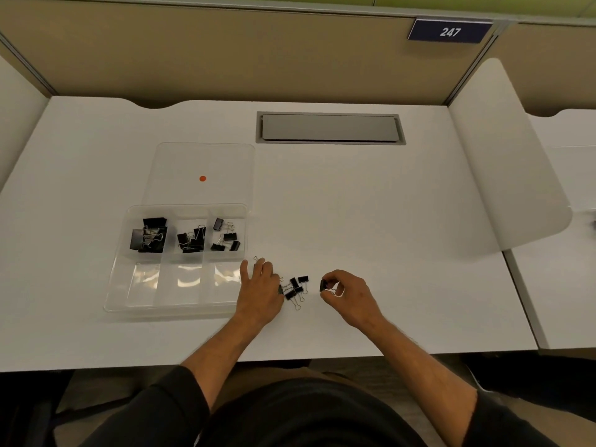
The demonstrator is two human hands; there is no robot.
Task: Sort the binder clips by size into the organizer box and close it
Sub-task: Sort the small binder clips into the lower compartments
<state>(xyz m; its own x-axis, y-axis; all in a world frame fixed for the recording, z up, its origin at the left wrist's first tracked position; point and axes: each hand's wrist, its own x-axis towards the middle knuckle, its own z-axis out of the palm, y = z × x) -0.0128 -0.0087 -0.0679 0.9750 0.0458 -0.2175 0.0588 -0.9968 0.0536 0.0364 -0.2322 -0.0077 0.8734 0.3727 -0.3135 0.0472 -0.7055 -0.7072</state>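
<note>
The organizer box [180, 259] lies open at the left, its lid [200, 172] folded far. Three far compartments hold clips; three near compartments are seen bare. One binder clip [323, 285] is pinched by the right hand [350, 296]. About four loose clips [295, 289] lie between the hands. The left hand [259, 290] rests flat, fingers extended, one wire handle showing at its fingertips.

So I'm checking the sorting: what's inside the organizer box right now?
The organizer box holds clips in its three far compartments: large clips left, medium clips middle, small clips right. The three near compartments look empty. Overlapping clips hide exact counts.
</note>
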